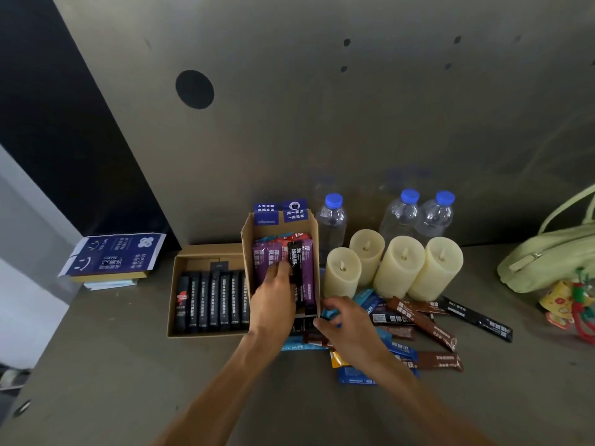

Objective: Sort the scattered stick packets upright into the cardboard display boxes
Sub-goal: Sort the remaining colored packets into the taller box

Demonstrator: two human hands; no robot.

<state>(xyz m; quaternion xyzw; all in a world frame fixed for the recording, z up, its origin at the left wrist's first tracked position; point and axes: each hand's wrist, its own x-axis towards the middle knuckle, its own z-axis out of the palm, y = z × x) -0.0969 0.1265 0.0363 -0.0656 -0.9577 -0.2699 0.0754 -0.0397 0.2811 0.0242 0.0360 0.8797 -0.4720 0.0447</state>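
Black packet [295, 262]: it stands on its end in the tall box [279, 227], long axis nearly upright, top end towards the back wall, white letters down its face.
Left hand [273, 300]: its fingers grip this black packet at about the middle, inside the tall box.
Neighbours in the tall box: purple packets [261, 262] and red ones, also upright; I cannot count them surely.
Right hand [349, 326]: its fingers are curled around a blue packet [329, 314], just beside the front corner of the tall box.
Low box [206, 251]: it touches the left side of the tall box; about seven black packets [214, 300] are in one row, long axes parallel.
Loose packets [418, 320]: brown, blue, black and orange ones lie flat on the table [128, 365], pointing in different directions, some overlapping.
Candles [399, 265]: four, cream colour, upright behind the loose packets.
Bottles [401, 217]: three, clear with blue caps, behind the candles.
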